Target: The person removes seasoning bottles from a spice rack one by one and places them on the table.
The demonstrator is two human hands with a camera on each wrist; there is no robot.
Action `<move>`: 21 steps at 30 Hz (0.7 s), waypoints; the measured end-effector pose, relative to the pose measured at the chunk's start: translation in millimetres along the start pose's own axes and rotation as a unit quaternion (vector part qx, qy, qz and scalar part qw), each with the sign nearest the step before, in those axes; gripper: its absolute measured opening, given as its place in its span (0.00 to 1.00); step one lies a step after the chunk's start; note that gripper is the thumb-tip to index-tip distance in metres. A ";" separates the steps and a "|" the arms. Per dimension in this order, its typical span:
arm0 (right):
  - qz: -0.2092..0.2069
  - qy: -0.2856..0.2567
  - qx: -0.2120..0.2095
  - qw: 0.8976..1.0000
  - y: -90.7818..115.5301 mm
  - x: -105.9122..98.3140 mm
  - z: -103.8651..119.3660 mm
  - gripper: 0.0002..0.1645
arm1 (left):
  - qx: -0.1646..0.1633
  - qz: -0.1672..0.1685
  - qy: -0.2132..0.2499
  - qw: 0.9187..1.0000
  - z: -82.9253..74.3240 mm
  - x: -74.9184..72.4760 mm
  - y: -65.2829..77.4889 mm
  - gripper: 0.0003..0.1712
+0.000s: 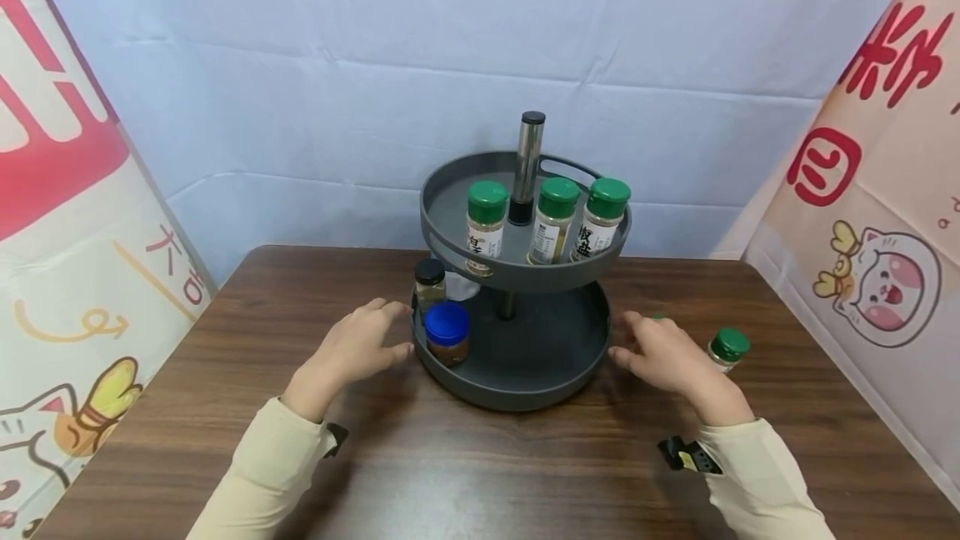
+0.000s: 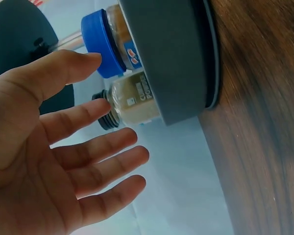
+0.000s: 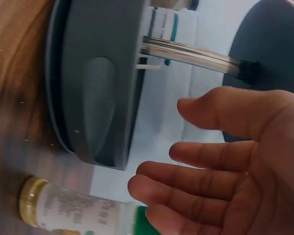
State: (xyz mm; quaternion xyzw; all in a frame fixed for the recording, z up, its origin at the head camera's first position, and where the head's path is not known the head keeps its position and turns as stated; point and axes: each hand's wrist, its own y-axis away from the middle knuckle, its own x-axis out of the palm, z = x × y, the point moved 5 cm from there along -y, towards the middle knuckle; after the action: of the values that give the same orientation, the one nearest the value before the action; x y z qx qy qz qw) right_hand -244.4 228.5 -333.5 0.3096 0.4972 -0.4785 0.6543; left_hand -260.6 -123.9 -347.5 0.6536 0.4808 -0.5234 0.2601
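Note:
A grey two-tier round rack [image 1: 517, 398] with a metal post stands between my hands. My left hand [image 1: 360, 344] is beside its lower tier on the left, fingers apart and empty. Nearest to it in that tier are a jar with a blue lid [image 1: 447, 323] and a spice jar with a black cap [image 2: 134, 100]. On the right side, my right hand [image 1: 667, 357] is held near the lower tier's rim, its fingers loosely bent around nothing. A green-capped spice jar [image 3: 78, 208] stands by its fingertips in the right wrist view.
Three green-capped spice jars [image 1: 557, 219] stand on the upper tier. Another green-capped jar [image 1: 727, 346] is on the wooden table [image 1: 510, 473], right of my right hand. Something white [image 1: 461, 286] shows behind the lower-tier jars. Cloth [image 1: 337, 107] hangs behind and at both sides.

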 end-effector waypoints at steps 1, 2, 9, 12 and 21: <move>-0.002 0.000 0.000 1.000 -1.0 1.9 -0.7 0.24 | 0.002 -0.002 -0.001 1.000 -1.4 -0.1 -0.1 0.30; -0.005 0.000 0.000 1.000 -2.1 3.4 -1.3 0.23 | 0.005 -0.005 -0.002 1.000 -2.7 -0.2 -0.2 0.30; -0.019 -0.008 0.023 1.000 -10.5 12.9 -6.4 0.22 | 0.022 -0.032 -0.004 0.999 -11.1 -1.9 -3.2 0.29; -0.020 -0.009 0.047 0.999 -13.8 16.8 -9.5 0.21 | 0.027 -0.039 -0.002 0.999 -14.6 -1.5 -4.7 0.28; -0.013 -0.025 0.077 0.997 -17.8 27.3 -9.2 0.23 | 0.049 -0.059 0.012 0.997 -25.0 0.1 -6.5 0.24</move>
State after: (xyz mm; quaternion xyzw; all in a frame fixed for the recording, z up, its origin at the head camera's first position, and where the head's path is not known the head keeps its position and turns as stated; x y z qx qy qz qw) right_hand -263.0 221.7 -361.0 0.3407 0.4463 -0.5311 0.6346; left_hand -255.6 -100.2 -338.6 0.6425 0.4949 -0.5531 0.1907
